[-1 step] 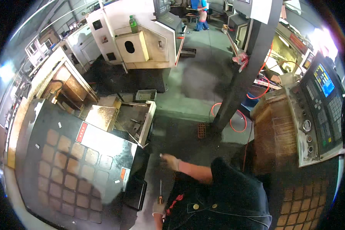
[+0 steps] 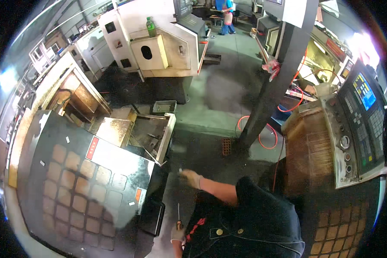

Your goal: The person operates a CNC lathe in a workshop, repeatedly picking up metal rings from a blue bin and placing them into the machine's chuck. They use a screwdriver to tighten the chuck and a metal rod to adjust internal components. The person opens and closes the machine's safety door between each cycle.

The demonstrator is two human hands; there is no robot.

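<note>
Well, the screwdriver (image 2: 179, 211) sits in the left hand (image 2: 177, 234), fingers wrapped round its handle (image 2: 179, 225), shaft pointing outward; it's likely stiff, light, best gripped just there. The right hand (image 2: 191, 178) pinches some small pale piece (image 2: 180, 170), probably light and easily dropped.

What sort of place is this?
Probably a machine shop or factory floor. A control panel with a lit screen and buttons stands at the right, a big white machine stands farther back, and the person's left hand holds a screwdriver-like tool.
</note>
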